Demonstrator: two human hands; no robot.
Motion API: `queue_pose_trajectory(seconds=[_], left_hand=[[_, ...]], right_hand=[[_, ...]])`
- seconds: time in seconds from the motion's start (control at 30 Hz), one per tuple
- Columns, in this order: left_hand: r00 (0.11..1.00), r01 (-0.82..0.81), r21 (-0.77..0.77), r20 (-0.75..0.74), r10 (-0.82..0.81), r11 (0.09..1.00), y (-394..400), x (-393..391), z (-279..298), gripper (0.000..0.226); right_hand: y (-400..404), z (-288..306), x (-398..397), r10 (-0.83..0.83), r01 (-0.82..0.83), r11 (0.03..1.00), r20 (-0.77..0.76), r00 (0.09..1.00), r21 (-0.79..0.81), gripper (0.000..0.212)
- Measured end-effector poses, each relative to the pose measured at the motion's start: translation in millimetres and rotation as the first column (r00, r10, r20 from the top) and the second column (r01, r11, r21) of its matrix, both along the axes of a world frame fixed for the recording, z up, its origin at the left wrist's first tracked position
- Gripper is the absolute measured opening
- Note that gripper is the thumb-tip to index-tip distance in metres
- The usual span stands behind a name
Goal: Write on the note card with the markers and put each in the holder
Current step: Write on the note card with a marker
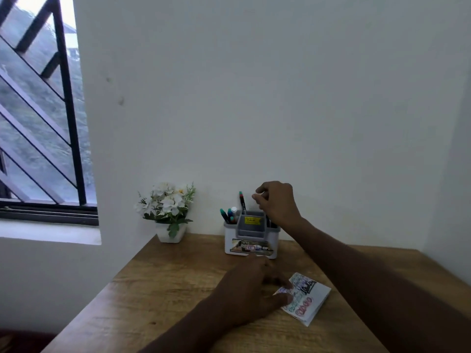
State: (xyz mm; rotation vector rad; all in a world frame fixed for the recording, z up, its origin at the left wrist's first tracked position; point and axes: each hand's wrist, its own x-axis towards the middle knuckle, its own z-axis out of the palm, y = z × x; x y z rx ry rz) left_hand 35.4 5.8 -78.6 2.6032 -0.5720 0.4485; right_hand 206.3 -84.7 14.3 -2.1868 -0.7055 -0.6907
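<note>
Note card lies near the front right of the table, folded, its face crowded with coloured lettering and loops; long edge runs diagonally, near-right to far-left. Left hand rests flat beside it, fingers spread and released, fingertips pressing the card's left edge to pin it down. No marker in that hand.

Farther back, against the wall, stands the holder, white with a grey inner cup and a yellow sticker. Left compartment carries several teal and blue markers, leaning. One dark marker with a green cap stands nearly upright in the middle section, its long axis vertical.

Right hand hangs above the holder's right side, fingers curled in a loose pinch just beside that upright marker's top. Contact not visible; cannot tell whether it is gripping anything or has let go.

Judgement: right hand is much the nearer to the holder, left nearer the card. Any next marker lies directly below or left of the right hand, lifted straight up along its axis.

Potted white flowers sit left of the holder, well apart.
</note>
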Motion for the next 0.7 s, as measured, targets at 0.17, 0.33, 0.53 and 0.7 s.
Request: queue_pose_trajectory(seconds=[0.17,0.33,0.53,0.7], left_hand=[[1.0,0.002,-0.015,0.004,-0.002,1.0,1,3,-3,0.039],[1.0,0.017,-0.037,0.019,-0.016,0.999,-3,-1,0,0.031],[0.99,0.053,-0.051,0.133,-0.046,0.997,-7,-7,0,0.019],[0.977,0.054,0.027,0.206,-0.058,0.998,-12,-17,4,0.027]], right_hand=[[-55,-22,-43,-0.016,0.017,0.998,0.031,0.999,-0.054,0.011],[-135,-49,-83,-0.146,0.143,0.986,-0.031,0.989,-0.086,0.005],[-195,-73,-92,-0.375,0.321,0.853,-0.056,0.925,-0.41,0.04],[-193,-78,-90,-0.376,0.282,0.819,-0.094,0.922,-0.5,0.032]])
